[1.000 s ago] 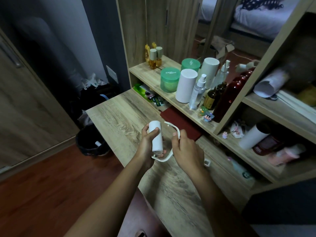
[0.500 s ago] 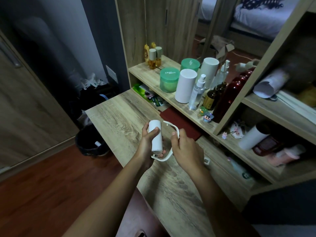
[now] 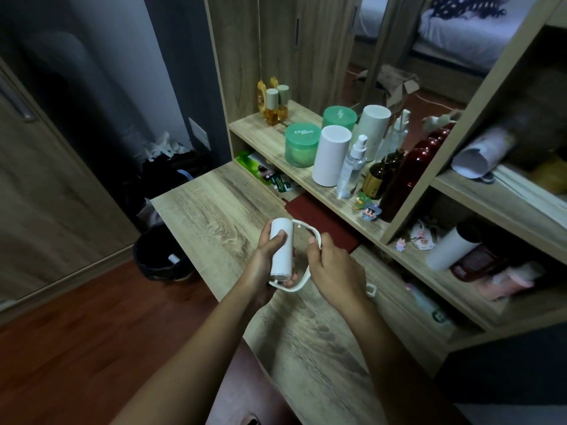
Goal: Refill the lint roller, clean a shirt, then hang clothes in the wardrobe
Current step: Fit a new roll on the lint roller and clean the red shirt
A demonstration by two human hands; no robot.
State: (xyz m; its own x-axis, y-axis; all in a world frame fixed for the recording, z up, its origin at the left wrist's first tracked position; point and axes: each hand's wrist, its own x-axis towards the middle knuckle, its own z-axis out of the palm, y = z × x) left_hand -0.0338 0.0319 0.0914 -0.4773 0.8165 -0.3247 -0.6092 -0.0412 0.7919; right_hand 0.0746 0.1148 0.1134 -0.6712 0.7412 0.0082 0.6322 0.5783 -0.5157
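Above the wooden desk (image 3: 214, 210) I hold a lint roller in both hands. My left hand (image 3: 270, 256) is wrapped around the white refill roll (image 3: 281, 250), thumb on its upper part. My right hand (image 3: 334, 268) grips the curved white handle frame (image 3: 313, 234), which arcs from the roll's top end round to its bottom end. The roll stands nearly upright between the frame's two ends. No shirt or hanger is in view.
A shelf (image 3: 276, 139) behind the desk carries green jars (image 3: 302, 144), white cylinders (image 3: 331, 154), a spray bottle (image 3: 351, 170) and dark bottles. A dark red cloth (image 3: 319, 219) lies under the shelf. A black bin (image 3: 162, 256) stands on the floor left of the desk.
Almost nothing has changed. Both hands keep their hold on the roll and the frame, with only a slight shift of view.
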